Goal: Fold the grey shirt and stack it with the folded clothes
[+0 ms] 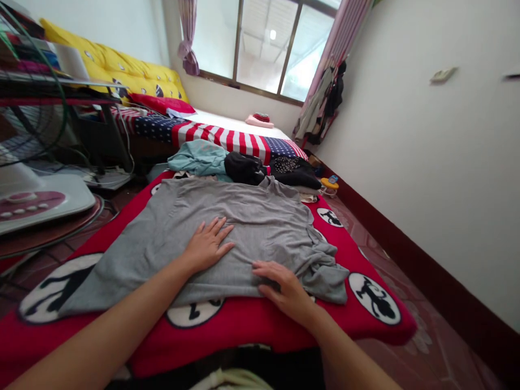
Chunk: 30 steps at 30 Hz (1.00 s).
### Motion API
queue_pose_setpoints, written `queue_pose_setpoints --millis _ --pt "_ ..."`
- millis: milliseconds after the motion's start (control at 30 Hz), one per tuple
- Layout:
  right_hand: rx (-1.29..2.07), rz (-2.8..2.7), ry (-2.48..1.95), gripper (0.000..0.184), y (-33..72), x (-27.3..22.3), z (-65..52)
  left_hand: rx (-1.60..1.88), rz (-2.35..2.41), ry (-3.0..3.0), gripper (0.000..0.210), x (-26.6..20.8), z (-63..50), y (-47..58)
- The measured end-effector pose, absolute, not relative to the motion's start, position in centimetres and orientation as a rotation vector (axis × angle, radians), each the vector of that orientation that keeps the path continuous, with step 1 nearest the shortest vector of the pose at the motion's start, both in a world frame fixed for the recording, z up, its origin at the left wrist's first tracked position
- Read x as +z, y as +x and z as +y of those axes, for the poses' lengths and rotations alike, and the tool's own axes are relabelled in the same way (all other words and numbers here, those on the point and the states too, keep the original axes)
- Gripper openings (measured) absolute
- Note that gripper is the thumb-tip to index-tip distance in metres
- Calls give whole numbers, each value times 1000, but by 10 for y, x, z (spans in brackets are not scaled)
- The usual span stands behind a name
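A bedroom in a home is indicated by the bed, which is spread with a stars-and-stripes cover; a long yellow cushion is propped against the wall. The window is framed by pink curtains, clothes are hung in the corner, and the floor is laid with patterned tiles.

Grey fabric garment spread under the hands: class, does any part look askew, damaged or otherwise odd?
The grey fabric garment lies unevenly: to the right of the right hand its end is crumpled in folds, while the opposite end lies flatter. No tear or spill shows.
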State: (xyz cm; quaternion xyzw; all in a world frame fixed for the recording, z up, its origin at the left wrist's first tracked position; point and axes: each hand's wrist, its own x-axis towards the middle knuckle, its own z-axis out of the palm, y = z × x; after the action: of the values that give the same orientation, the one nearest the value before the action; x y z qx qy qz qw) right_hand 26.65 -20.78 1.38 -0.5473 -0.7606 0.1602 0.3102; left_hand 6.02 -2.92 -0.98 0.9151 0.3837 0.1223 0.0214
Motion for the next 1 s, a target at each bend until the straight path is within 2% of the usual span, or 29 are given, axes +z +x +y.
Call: queue_pose_setpoints --millis 67,167,300,500,667,767,833,900,1000 --pt "284 -1888 -1490 16 281 14 -245 390 1201 2827 59 -11 -30 61" --pt "50 -1795 -1715 10 301 9 -280 398 1215 2811 59 -11 -31 62" --pt "-126 -1840 -1914 31 304 -2 -289 407 1219 2808 58 -9 -31 62" --pt "-282 -1856 -2101 44 289 -7 -254 436 1195 2804 58 -10 -31 62" --pt "-260 -1854 -2098 41 298 10 -219 515 1130 2732 58 -11 -28 60" --pt "-314 -1809 -2117 42 310 22 -203 640 925 2557 48 -3 -28 53" --pt "-412 -1766 -2173 38 321 24 -197 692 729 2341 41 6 -31 46" --pt "-499 -1739 -2230 23 332 23 -196 651 560 2200 39 14 -37 41" --pt "-514 -1775 -2267 13 350 22 -199 513 445 2317 38 21 -50 39"
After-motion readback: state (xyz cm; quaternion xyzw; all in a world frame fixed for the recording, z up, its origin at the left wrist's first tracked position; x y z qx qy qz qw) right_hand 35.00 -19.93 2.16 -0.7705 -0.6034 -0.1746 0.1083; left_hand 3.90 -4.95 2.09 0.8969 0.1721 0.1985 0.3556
